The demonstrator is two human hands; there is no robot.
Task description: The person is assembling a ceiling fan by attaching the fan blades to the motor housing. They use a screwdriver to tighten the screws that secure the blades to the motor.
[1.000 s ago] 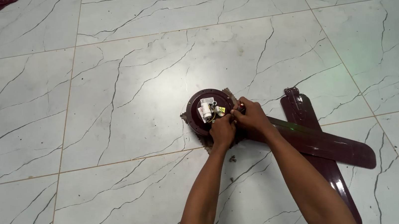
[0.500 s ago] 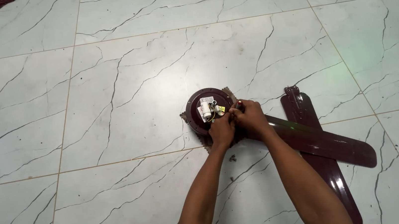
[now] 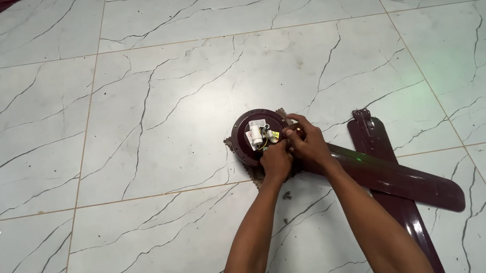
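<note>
One head-worn camera looks steeply down, seemingly from standing height, at the tiled floor [image 3: 130, 106].

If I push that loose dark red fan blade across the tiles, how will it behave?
The loose blade looks long, flat and glossy, so it would probably slide easily on the smooth tile floor and swing rather than roll. It seems stiff. Another blade lies across it and may drag along.

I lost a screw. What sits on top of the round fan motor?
On the fan motor: a white part with wires. Both hands, left hand and right hand, cover its near edge.
</note>
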